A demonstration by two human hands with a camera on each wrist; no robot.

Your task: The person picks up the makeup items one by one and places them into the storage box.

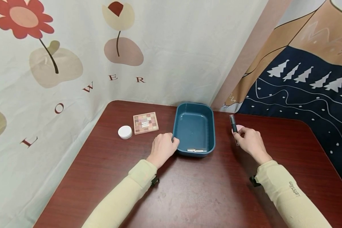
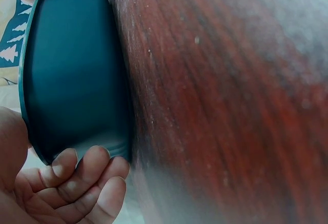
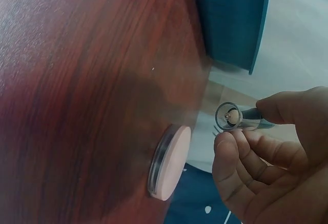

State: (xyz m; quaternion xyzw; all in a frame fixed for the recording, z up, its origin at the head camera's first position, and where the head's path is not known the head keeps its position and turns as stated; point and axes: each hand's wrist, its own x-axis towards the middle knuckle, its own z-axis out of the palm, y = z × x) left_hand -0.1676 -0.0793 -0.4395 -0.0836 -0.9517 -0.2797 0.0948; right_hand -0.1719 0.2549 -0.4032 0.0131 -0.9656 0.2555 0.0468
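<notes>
The left hand is gripping the left rim of the one blue box, fingers bending at the wall, probably for keeping it steady. The right hand is pinching one dark tube above the worktop, right of the box, perhaps for leaving both ends free. One silver tube is lying inside the box. One pink case is resting near the right hand; one palette and one white jar are lying at the left.
</notes>
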